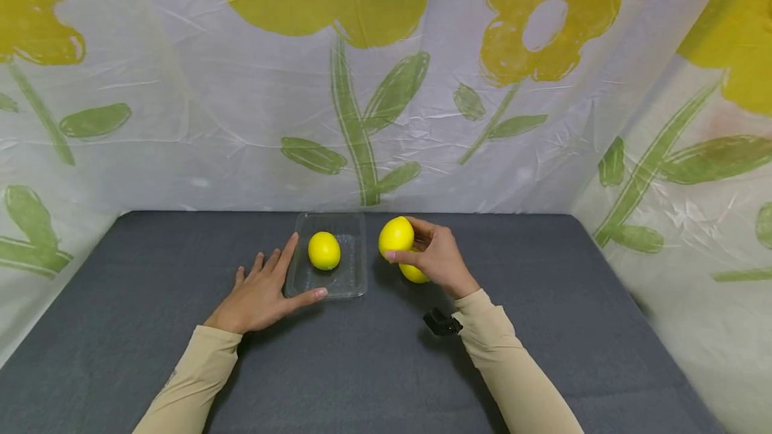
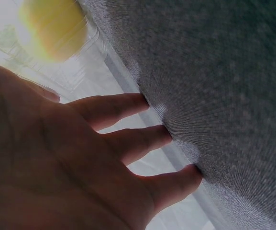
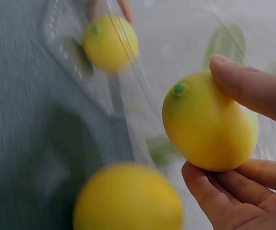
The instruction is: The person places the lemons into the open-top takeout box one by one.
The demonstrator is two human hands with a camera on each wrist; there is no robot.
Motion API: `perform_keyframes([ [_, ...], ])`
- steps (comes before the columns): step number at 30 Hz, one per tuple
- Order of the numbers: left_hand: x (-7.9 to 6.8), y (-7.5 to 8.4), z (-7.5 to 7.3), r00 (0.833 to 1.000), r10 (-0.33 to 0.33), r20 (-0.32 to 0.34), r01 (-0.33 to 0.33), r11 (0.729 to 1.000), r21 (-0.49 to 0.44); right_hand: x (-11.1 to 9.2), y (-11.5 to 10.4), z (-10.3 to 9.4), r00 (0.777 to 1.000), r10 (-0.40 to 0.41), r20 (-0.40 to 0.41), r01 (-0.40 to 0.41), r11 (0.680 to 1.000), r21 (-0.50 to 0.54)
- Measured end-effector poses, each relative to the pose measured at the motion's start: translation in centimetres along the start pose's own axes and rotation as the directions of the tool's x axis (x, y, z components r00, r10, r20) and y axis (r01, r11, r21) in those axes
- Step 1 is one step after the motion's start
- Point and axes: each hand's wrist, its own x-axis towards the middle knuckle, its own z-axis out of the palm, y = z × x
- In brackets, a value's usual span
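Observation:
A clear plastic tray (image 1: pixel 356 280) sits near the back of the table with one lemon (image 1: pixel 324 250) in it. My left hand (image 1: pixel 259 297) has its fingers spread, the thumb along the tray's front rim and the forefinger by its left side. To the right of the tray my right hand (image 1: pixel 443 260) holds a second lemon (image 3: pixel 209 124) between thumb and fingers; its green stem end shows in the right wrist view. Below that hand lies a third lemon (image 1: pixel 413 273), partly hidden by the held lemon and the hand in the head view.
Dark grey cloth covers the table (image 1: pixel 362 380). Right behind its back edge hangs a pale curtain (image 1: pixel 241 99) with yellow flowers, which also runs along both sides. A black wrist device (image 1: pixel 442 321) sticks out from the right sleeve.

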Motion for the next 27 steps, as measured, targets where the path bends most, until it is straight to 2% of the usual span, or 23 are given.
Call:
perform_keyframes([
  [6, 0.1, 0.0, -0.1, 1.000, -0.010, 0.005, 0.010, 1.000, 0.011, 1.2, -1.0, 3.0, 0.996, -0.076, 0.054, 0.080, 0.994, -0.069],
  [12, 0.1, 0.0, -0.1, 1.000, -0.011, 0.015, 0.011, 1.000, 0.015, 2.7, -1.5, 5.0, 0.986, -0.132, 0.099, 0.145, 0.980, -0.138],
  [18, 0.2, 0.2, -0.1, 1.000, -0.008, 0.020, 0.007, 1.000, 0.010, 3.8, -1.2, 6.3, 0.984, -0.112, 0.138, 0.139, 0.968, -0.209],
  [27, 0.2, -0.1, 0.0, 1.000, -0.011, 0.018, 0.010, 1.000, 0.015, 4.1, -1.3, 7.2, 0.979, -0.094, 0.181, 0.148, 0.939, -0.310],
])
